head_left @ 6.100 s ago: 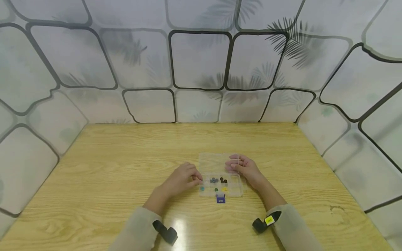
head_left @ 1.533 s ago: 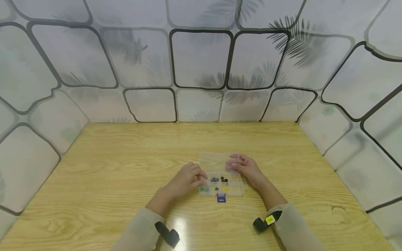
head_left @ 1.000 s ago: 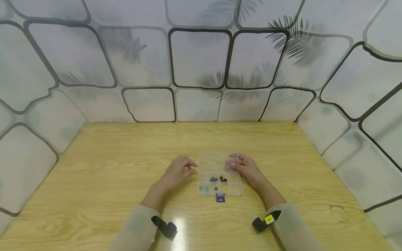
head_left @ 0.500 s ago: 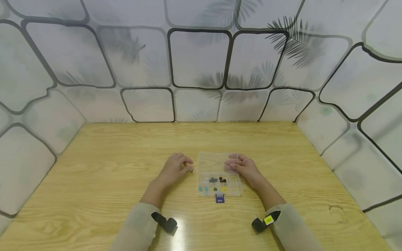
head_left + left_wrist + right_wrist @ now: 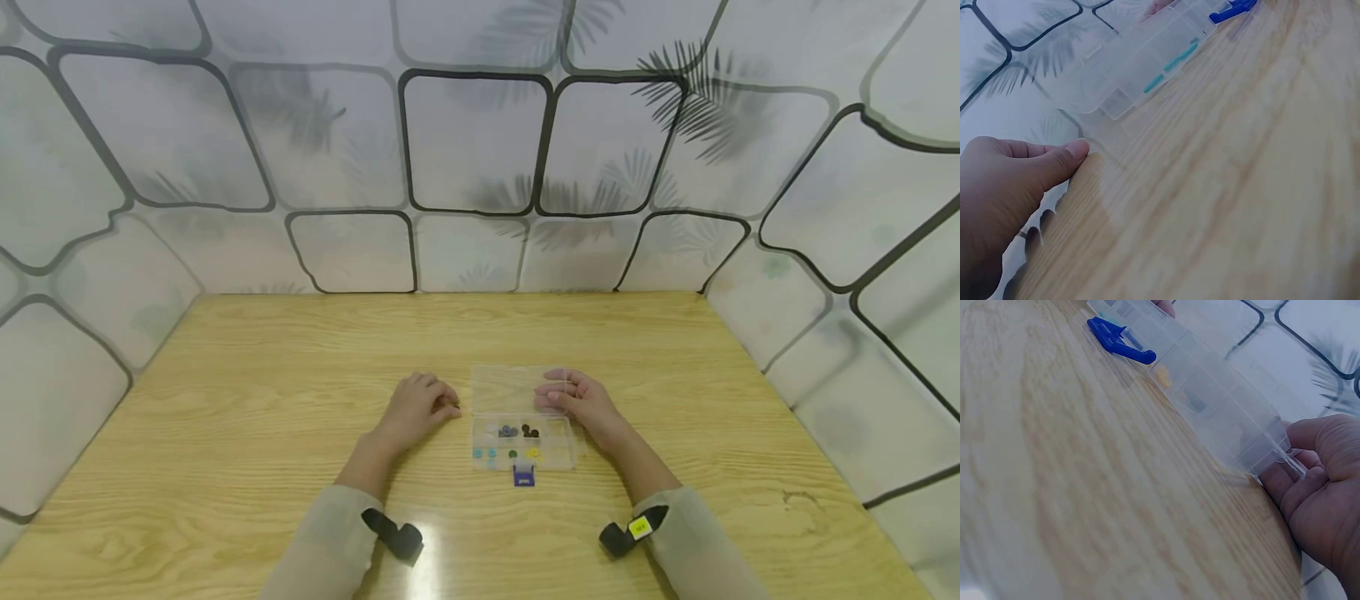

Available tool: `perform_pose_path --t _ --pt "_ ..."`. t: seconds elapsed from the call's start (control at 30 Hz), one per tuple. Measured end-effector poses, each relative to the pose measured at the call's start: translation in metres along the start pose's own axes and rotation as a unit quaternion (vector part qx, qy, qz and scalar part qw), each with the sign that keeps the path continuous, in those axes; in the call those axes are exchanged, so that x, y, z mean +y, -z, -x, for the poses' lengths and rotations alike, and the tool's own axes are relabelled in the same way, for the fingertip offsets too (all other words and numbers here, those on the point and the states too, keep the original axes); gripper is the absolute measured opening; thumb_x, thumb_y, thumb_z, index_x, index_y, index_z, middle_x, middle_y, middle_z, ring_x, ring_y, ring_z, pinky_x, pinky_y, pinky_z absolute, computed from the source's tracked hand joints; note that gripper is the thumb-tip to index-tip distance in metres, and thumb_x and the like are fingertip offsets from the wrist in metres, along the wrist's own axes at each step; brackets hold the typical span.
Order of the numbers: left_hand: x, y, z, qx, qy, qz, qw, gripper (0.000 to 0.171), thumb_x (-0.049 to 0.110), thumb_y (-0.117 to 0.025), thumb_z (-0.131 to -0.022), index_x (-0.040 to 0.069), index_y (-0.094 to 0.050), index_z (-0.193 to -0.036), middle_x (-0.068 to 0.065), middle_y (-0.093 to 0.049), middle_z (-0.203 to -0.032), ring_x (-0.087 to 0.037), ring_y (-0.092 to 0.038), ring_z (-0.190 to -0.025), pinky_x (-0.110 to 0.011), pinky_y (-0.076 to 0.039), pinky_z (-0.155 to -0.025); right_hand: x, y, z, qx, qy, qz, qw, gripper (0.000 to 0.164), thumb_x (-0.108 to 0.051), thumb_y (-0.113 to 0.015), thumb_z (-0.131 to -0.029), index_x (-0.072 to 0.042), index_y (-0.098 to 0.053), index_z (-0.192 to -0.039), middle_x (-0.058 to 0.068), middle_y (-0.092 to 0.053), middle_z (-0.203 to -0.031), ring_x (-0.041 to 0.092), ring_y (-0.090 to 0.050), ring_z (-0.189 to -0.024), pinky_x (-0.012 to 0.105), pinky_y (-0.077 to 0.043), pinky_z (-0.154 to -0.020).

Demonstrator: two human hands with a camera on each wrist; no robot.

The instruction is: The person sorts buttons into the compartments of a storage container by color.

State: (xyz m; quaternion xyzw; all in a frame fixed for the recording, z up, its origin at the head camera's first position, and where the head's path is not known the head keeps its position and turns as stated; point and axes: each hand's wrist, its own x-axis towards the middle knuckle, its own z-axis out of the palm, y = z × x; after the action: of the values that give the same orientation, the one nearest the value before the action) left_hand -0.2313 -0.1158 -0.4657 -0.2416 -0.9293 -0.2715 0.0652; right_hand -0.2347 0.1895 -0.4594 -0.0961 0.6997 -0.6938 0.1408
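Note:
A clear plastic compartment box (image 5: 555, 454) lies on the table with its lid (image 5: 502, 387) raised at the back and a blue latch (image 5: 523, 477) at its front. Small buttons sit inside: grey-blue buttons (image 5: 507, 432) and dark brown buttons (image 5: 530, 432) in the back row, light blue buttons (image 5: 492, 452), a green button (image 5: 513, 454) and yellow buttons (image 5: 533, 452) in front. Left of the box, my left hand (image 5: 416, 408) pinches thumb to finger, a tiny dark button showing at the fingertips. My right hand (image 5: 588, 404) grips the lid's right edge, thumb (image 5: 1310, 432) across it.
The wooden table (image 5: 300, 358) reaches back to a patterned wall covering (image 5: 480, 142), which also rises on both sides. Black wrist cameras sit on the left sleeve (image 5: 322, 533) and right sleeve (image 5: 690, 533).
A second light blue button has appeared in the front left of the box. My left hand has drawn back left from the box, and a small dark button shows at its fingertips. The right hand stays put.

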Motion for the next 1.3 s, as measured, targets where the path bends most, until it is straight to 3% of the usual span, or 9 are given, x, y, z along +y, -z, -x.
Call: perform_pose_path --t 0.23,0.47,0.7,1.0,1.2,1.3 --pt "0.0014 -0.0028 0.0 -0.008 0.007 -0.014 0.9998 0.014 0.034 -0.068 -0.085 0.02 -0.065 -0.089 0.008 -0.057 -0.089 -0.013 -0.044 -0.085 -0.043 -0.035 -0.09 0.0016 0.0009 -0.0002 -0.005 0.006 0.0 1.0 0.047 -0.006 -0.058 -0.093 0.01 -0.037 -0.133 0.014 -0.066 -0.112 0.011 -0.068 -0.093 0.026 -0.051 -0.085" --pt "0.0027 -0.0042 0.0009 -0.005 0.007 -0.003 1.0 0.012 0.029 -0.069 -0.086 0.017 -0.066 -0.088 0.008 -0.056 -0.084 -0.011 -0.042 -0.079 -0.034 -0.038 -0.078 0.0006 0.0008 0.0014 -0.001 0.009 0.001 1.0 0.046 -0.007 -0.059 -0.093 0.009 -0.038 -0.132 0.009 -0.067 -0.109 0.011 -0.068 -0.093 0.026 -0.051 -0.085" --pt "-0.0003 -0.006 0.0022 -0.002 0.011 0.0 0.9999 0.012 0.028 -0.069 -0.086 0.017 -0.066 -0.087 0.009 -0.057 -0.083 -0.009 -0.042 -0.078 -0.029 -0.038 -0.075 0.0013 -0.0007 0.0007 0.008 0.008 -0.007 1.0 0.046 -0.007 -0.059 -0.093 0.007 -0.04 -0.133 0.003 -0.069 -0.105 0.011 -0.068 -0.092 0.025 -0.051 -0.085" --pt "-0.0053 -0.0045 0.003 0.027 0.008 0.011 0.9995 0.013 0.028 -0.069 -0.086 0.016 -0.066 -0.087 0.009 -0.054 -0.079 -0.01 -0.041 -0.075 -0.029 -0.037 -0.073 0.0034 -0.0009 -0.003 0.016 0.023 -0.002 1.0 0.047 -0.011 -0.059 -0.094 0.004 -0.041 -0.134 0.008 -0.067 -0.109 0.013 -0.068 -0.093 0.025 -0.052 -0.084" --pt "-0.0046 -0.001 0.0035 0.033 0.016 0.034 0.9988 0.012 0.029 -0.069 -0.086 0.017 -0.066 -0.087 0.01 -0.054 -0.081 -0.01 -0.042 -0.078 -0.03 -0.038 -0.075 0.0043 -0.0005 -0.0044 0.018 0.017 -0.003 1.0 0.047 -0.01 -0.059 -0.094 0.004 -0.041 -0.134 0.004 -0.068 -0.104 0.013 -0.068 -0.092 0.024 -0.051 -0.084" --pt "-0.0044 0.0007 0.0036 0.054 0.002 0.044 0.9976 0.01 0.026 -0.07 -0.085 0.017 -0.066 -0.087 0.01 -0.053 -0.08 -0.01 -0.042 -0.079 -0.029 -0.038 -0.074 0.0044 -0.0006 -0.0044 0.017 0.014 -0.006 1.0 0.047 -0.01 -0.06 -0.093 0.005 -0.041 -0.134 0.003 -0.069 -0.102 0.013 -0.068 -0.092 0.025 -0.051 -0.085"
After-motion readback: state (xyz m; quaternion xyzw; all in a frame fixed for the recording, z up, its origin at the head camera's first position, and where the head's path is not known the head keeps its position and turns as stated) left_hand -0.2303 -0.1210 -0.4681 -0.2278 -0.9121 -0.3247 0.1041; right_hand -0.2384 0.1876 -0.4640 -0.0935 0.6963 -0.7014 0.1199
